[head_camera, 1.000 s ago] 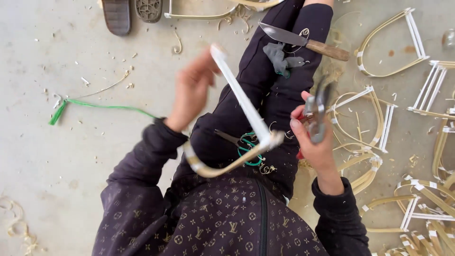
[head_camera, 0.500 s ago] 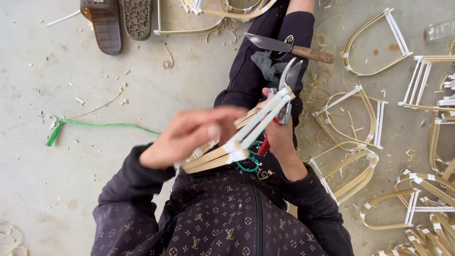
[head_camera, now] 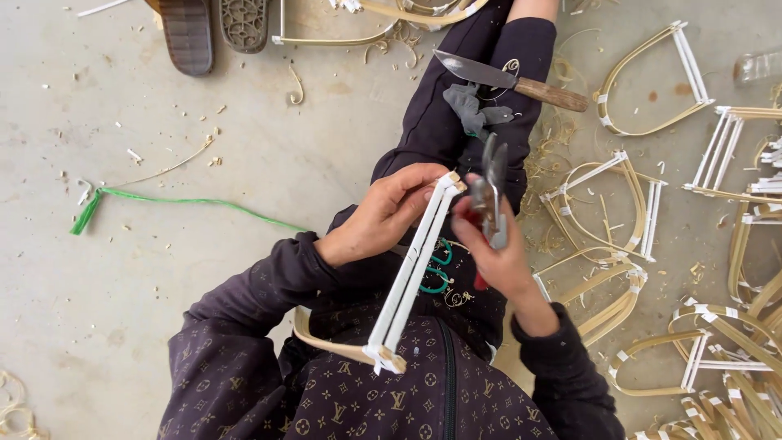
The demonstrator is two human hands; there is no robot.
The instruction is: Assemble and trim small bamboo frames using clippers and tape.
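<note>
Head view: left hand [head_camera: 383, 218] grasps one white-bar frame [head_camera: 411, 273]; right hand [head_camera: 497, 248] clenches one pliers [head_camera: 491, 189] (jaws up).

The left hand [head_camera: 383, 216] covered part of the white-wrapped bamboo frame [head_camera: 411, 277], whose curved strip ran out of sight behind the sleeve. The right hand [head_camera: 501, 257] hid the pliers' [head_camera: 491, 191] handles. The sandals [head_camera: 213, 28] and the frame pile [head_camera: 733, 358] were cut by the picture's edges
</note>
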